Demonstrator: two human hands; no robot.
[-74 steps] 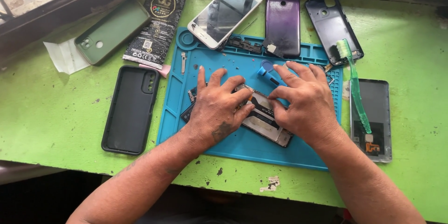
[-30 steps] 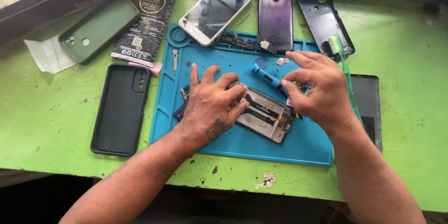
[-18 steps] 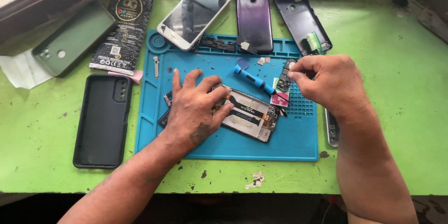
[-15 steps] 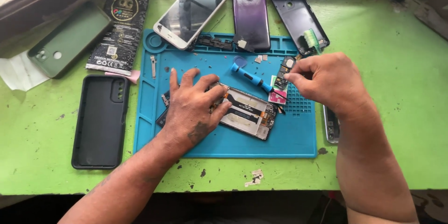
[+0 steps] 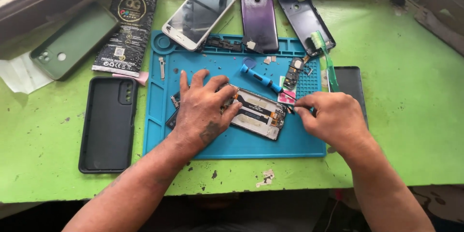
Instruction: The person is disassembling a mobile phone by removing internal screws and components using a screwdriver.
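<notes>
Pressing: left hand [image 5: 203, 111] lies flat on the opened phone [image 5: 251, 112], fingers apart
Pinching: right hand [image 5: 331, 118] has its fingers together on a small dark tool whose tip meets the phone's right edge
Phone: on the blue mat [image 5: 232, 142], mid-counter [image 5: 415, 130]
Screwdriver [image 5: 261, 78]: blue, on the mat just above the phone
Toothbrush [image 5: 326, 60]: green, at the mat's right edge
Case [image 5: 107, 123]: black, left of the mat
Top row: white phone [image 5: 199, 12], purple back [image 5: 259, 17], dark cover [image 5: 304, 19]
</notes>
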